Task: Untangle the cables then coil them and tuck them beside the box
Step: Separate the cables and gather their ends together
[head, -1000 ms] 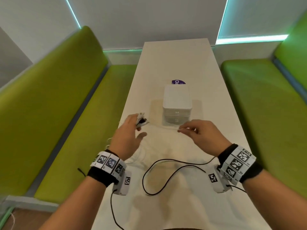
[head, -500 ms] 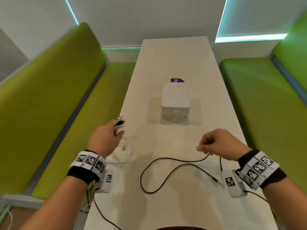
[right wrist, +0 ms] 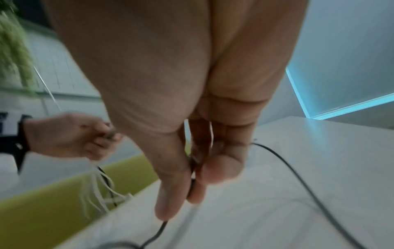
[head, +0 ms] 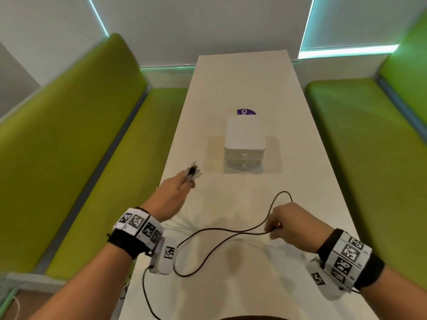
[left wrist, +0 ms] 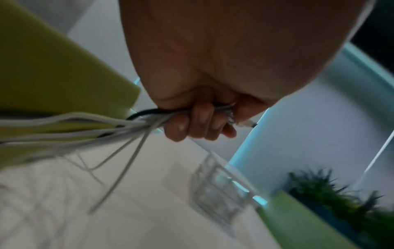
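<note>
Right now my right hand (head: pixel 292 225) pinches the black cable (head: pixel 221 236) between thumb and fingertips, near edge of the white table (head: pixel 242 77). The cable's slack runs leftward from that pinch in a long loop, toward my left wrist. My left hand (head: pixel 172 195), raised at the table's left edge, is clamped on a bundle of white cables (left wrist: pixel 70 129) with connector ends poking out. The white drawer box (head: pixel 244 139) sits farther off, centre. I judge the right hand nearer the black cable's free length.

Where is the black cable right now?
In the head view, the black cable loops across the near end of the white table, pinched by the right hand, well short of the white box.
</note>
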`<move>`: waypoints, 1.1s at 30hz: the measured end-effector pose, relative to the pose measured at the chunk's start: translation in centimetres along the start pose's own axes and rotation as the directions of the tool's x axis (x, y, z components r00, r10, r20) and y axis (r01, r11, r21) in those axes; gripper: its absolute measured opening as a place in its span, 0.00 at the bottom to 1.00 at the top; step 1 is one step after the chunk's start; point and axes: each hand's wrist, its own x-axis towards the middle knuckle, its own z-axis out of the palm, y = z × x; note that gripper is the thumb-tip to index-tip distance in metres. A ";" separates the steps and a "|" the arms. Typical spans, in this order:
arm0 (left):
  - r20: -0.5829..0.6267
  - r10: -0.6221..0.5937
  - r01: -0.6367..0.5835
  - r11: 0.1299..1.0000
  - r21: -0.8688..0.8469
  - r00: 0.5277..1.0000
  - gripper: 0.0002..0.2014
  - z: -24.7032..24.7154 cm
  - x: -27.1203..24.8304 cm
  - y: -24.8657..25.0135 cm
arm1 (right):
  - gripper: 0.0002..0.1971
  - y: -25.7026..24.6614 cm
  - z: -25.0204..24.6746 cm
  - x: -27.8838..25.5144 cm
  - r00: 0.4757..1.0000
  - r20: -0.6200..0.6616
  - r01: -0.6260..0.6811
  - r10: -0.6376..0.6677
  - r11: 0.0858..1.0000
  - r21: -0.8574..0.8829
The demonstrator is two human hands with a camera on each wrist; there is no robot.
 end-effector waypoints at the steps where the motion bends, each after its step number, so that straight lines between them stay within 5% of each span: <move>1: 0.054 0.039 -0.038 0.999 -0.026 0.998 0.10 0.9 0.0 0.7 | 0.08 -1.0 -0.9 0.0 0.998 -0.030 0.059 -0.057 0.996 0.072; 6: 0.208 0.130 -0.026 0.896 -0.442 0.969 0.11 4.9 -0.8 3.7 | 0.14 -5.3 -4.3 -0.3 0.930 -0.217 0.347 -0.298 0.906 0.242; 10: 0.312 0.164 0.083 0.756 -0.649 0.936 0.11 6.3 -1.7 5.0 | 0.15 -6.1 -5.8 0.6 0.877 -0.425 0.369 -0.223 0.880 0.299; 15: 0.363 0.142 0.166 0.699 -0.696 0.921 0.12 6.4 -1.6 5.2 | 0.14 -6.9 -6.2 0.6 0.826 -0.526 0.423 -0.202 0.839 0.342; 18: 0.319 0.155 0.166 0.602 -0.781 0.935 0.10 6.0 -1.5 5.8 | 0.13 -7.6 -5.1 1.1 0.777 -0.626 0.453 -0.067 0.749 0.482; 21: 0.208 0.091 0.150 0.428 -0.891 0.974 0.11 5.2 -1.2 6.7 | 0.20 -8.1 -2.9 1.6 0.872 -0.486 0.382 0.068 0.527 0.759; 23: 0.118 0.074 0.086 0.346 -0.934 0.990 0.10 4.4 -0.9 7.0 | 0.27 -8.5 -1.0 1.9 0.960 -0.279 0.271 -0.025 0.339 0.901; 24: 0.082 0.077 0.052 0.331 -0.942 0.994 0.11 4.1 -0.8 7.1 | 0.29 -8.8 -0.3 1.9 0.975 -0.208 0.220 -0.073 0.348 0.911; 28: 0.003 0.081 -0.032 0.419 -0.907 0.997 0.18 3.1 -0.8 7.2 | 0.18 -9.2 0.7 2.0 0.990 -0.082 0.136 -0.113 0.646 0.751; 31: -0.013 0.091 -0.059 0.526 -0.848 0.996 0.15 2.8 -0.7 7.0 | 0.06 -9.0 0.4 2.3 0.985 -0.105 0.169 -0.134 0.703 0.690; 33: 0.000 0.091 -0.053 0.580 -0.813 0.996 0.15 2.7 -0.6 6.8 | 0.06 -8.3 0.0 2.7 0.986 -0.113 0.167 -0.125 0.822 0.545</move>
